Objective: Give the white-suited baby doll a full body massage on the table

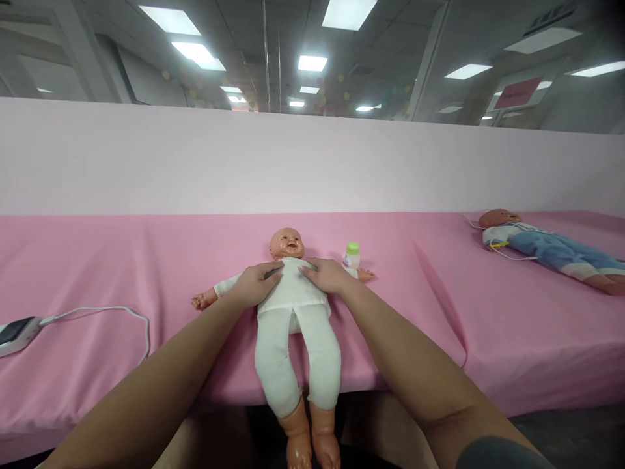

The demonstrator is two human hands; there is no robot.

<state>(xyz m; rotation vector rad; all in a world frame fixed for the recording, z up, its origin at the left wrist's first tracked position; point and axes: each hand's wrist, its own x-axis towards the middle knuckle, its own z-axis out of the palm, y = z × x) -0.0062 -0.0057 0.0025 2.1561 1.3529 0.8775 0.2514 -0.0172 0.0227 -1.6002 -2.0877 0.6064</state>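
Observation:
A baby doll (293,290) in a white top and white trousers lies on its back, face up, with its head at the far side and bare feet hanging past the near edge. My left hand (256,281) rests on the doll's upper chest by the shoulder, fingers stretched inward and thumb apart. On the opposite side of the chest lies my right hand (327,275), its fingers also extended. Both hands touch the white top; some fingers are partly hidden. The doll's arms spread out sideways. Beside one of them stands a small bottle (351,255) with a green cap.
A pink cloth (390,326) covers the table. At the left edge lies a white device (18,335) with a dark screen and a cable (105,308). Another doll (547,247), in blue, lies at the right with thin tubing. A white partition (312,163) stands behind.

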